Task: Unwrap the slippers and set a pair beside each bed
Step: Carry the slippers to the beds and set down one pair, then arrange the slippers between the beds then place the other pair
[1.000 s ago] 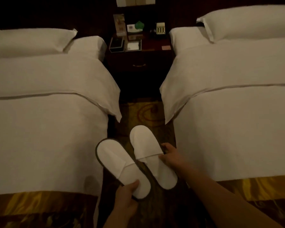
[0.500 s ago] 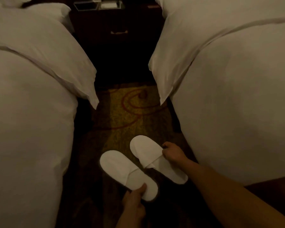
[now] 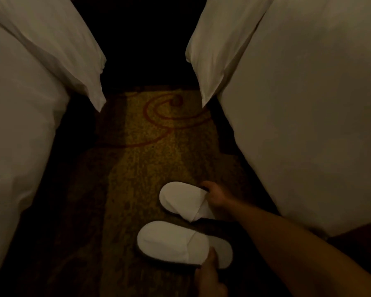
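Two white unwrapped slippers are low over the carpet in the aisle between the beds, toes pointing left. My left hand (image 3: 209,275) grips the heel end of the nearer slipper (image 3: 174,243). My right hand (image 3: 216,195) pinches the upper of the farther slipper (image 3: 180,199) at its opening. Both slippers are close to the right bed (image 3: 308,125). The left bed (image 3: 19,125) stands across the aisle. I cannot tell whether the soles touch the floor.
A dark patterned carpet (image 3: 150,136) with a gold band and red swirls runs between the beds. White duvet corners hang down from both beds into the aisle. The far end of the aisle is dark.
The view has dropped lower and closer to the floor; the nightstand has left the view. Both slippers have turned so their toes point left and moved down toward the carpet.
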